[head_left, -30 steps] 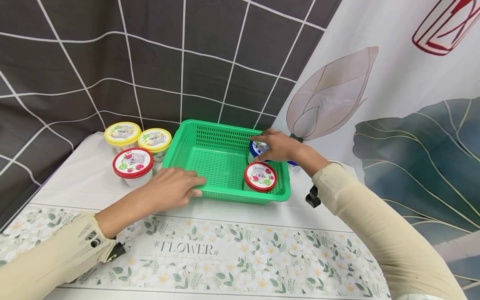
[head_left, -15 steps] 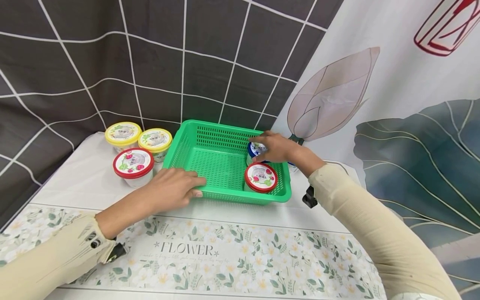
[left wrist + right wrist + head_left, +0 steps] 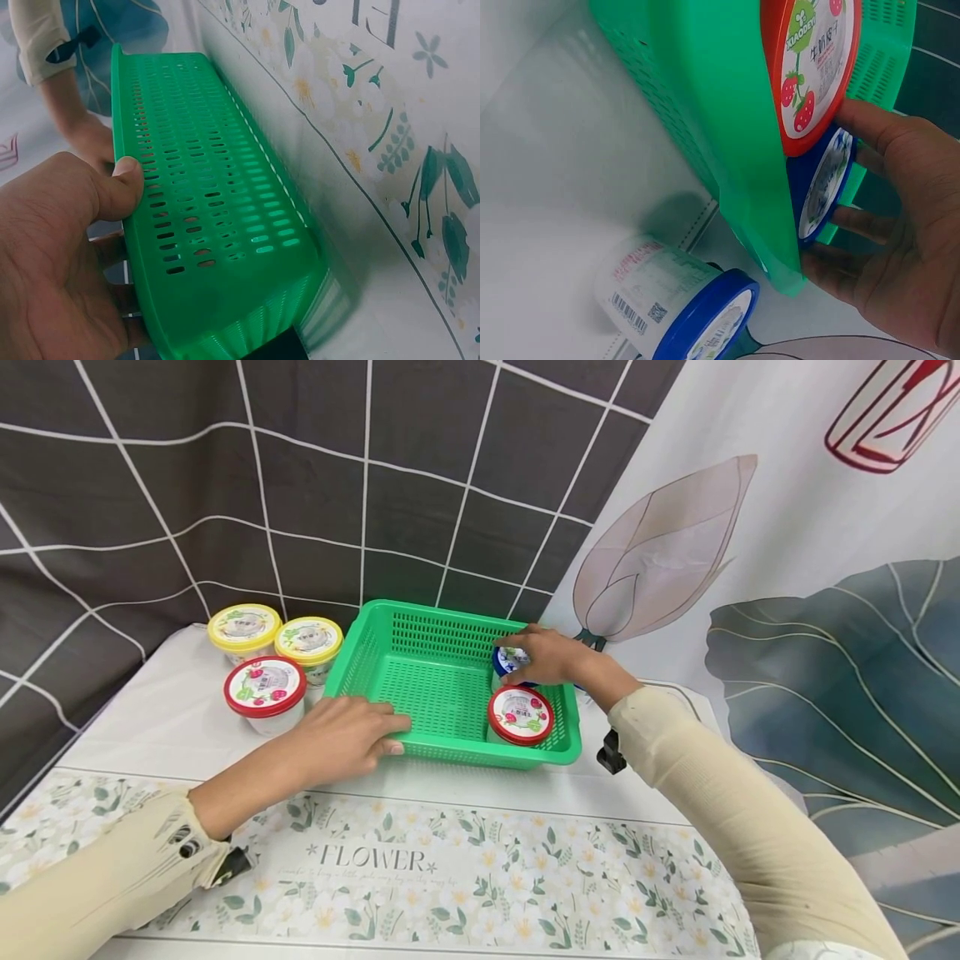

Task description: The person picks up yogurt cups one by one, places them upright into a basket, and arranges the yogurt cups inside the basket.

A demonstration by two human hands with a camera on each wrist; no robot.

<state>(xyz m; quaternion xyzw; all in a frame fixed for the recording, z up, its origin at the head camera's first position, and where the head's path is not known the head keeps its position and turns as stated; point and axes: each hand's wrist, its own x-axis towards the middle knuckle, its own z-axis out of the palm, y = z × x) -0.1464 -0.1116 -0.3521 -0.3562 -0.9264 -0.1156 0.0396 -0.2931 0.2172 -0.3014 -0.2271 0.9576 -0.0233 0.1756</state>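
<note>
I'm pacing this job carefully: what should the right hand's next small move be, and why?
Probably loosen the right hand and lift it away: the blue-lidded tub under its fingers already sits inside the basket, beside the red-lidded tub, and the left hand grips the rim.

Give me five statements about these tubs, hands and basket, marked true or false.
1. The left hand grips the rim of the green basket. True.
2. Both yellow-lidded tubs are inside the basket. False: the yellow-lidded tubs stand left of it.
3. The right hand touches the blue-lidded tub inside the basket. True.
4. Only one red-lidded tub shows. False: one red-lidded tub is inside, a second red-lidded tub outside.
5. A second blue-lidded tub is outside the basket. True.
</note>
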